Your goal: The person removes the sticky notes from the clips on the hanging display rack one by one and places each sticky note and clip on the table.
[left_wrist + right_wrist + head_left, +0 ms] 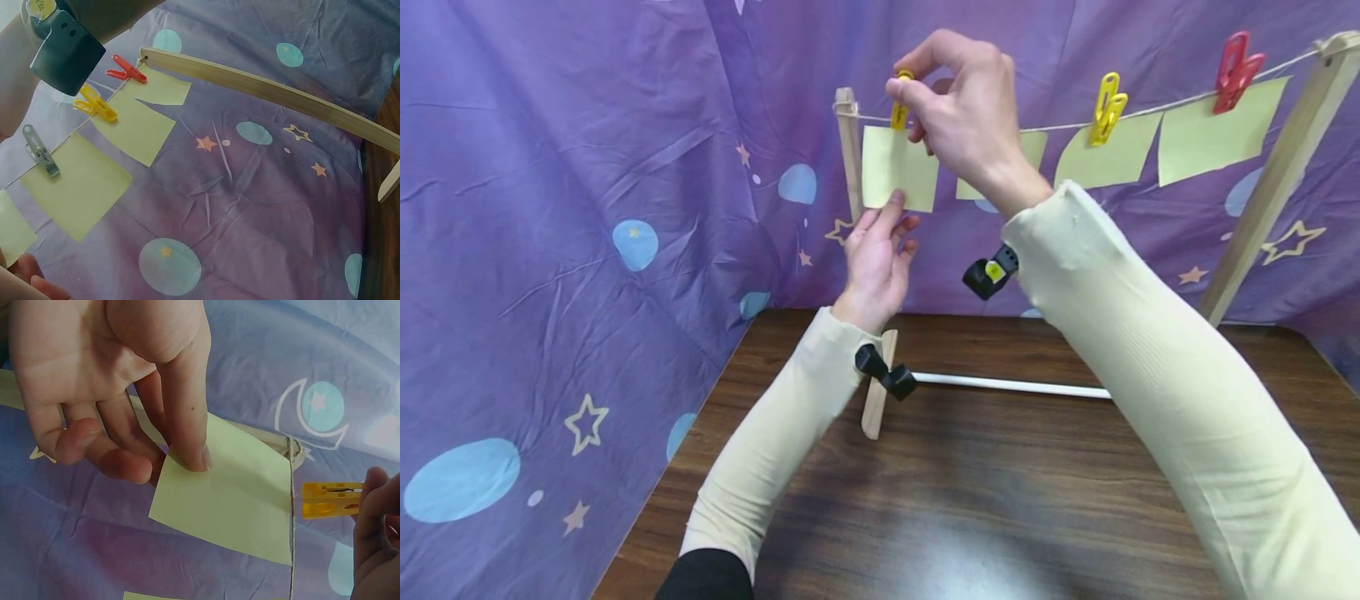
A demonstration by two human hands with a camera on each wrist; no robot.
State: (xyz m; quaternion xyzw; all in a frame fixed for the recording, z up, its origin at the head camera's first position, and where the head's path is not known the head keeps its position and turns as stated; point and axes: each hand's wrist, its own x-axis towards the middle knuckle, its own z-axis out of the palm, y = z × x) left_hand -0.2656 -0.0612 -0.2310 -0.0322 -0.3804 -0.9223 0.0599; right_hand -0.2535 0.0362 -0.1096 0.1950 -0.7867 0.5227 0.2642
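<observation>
A pale yellow sheet of paper (917,175) hangs at the string's left end, its top edge along the string. My left hand (878,262) pinches its lower edge, thumb in front and fingers behind. Above it, my right hand (976,108) grips a yellow clothespin (899,114) between thumb and fingers. In the right wrist view the clothespin's tip (307,501) points at the string (292,519), with a small gap between them. Whether its jaws are parted is hard to tell.
Further right hang papers held by a grey clothespin (42,153), a yellow clothespin (1107,112) and a red clothespin (1234,75). Wooden posts (1273,192) carry the string. A white rod (1011,384) runs low above the brown table (985,500). Purple cloth (700,208) hangs behind.
</observation>
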